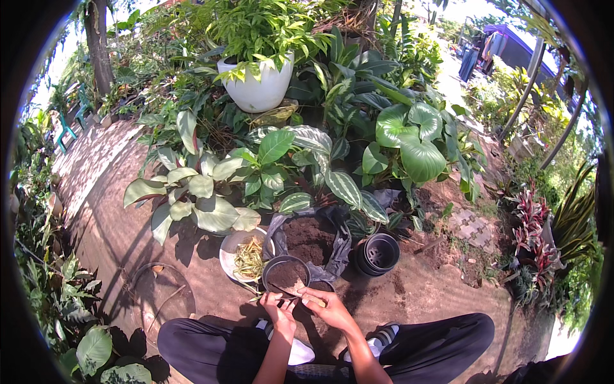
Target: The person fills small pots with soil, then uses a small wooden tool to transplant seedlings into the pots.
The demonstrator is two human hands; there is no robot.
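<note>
A black plastic plant pot (283, 274) filled with brown soil sits in front of me. At its near rim, my left hand (279, 312) is raised with its fingertips at the pot; whether it grips the rim is unclear. My right hand (328, 309) is closed on a light-coloured, thin handle-like thing (314, 300) that reaches towards the soil. Another dark pot (322, 286) stands partly hidden behind my right hand. Beyond lies an open black plastic bag of soil (309, 240). A white basin (230, 249) with yellow-green plant cuttings (249, 258) is at left.
Nested black pots (379, 254) stand right of the bag. Leafy plants and a white planter (259, 89) fill the far side. A round lid-like disc (163, 295) lies at left on the ground. My bent knees frame both sides.
</note>
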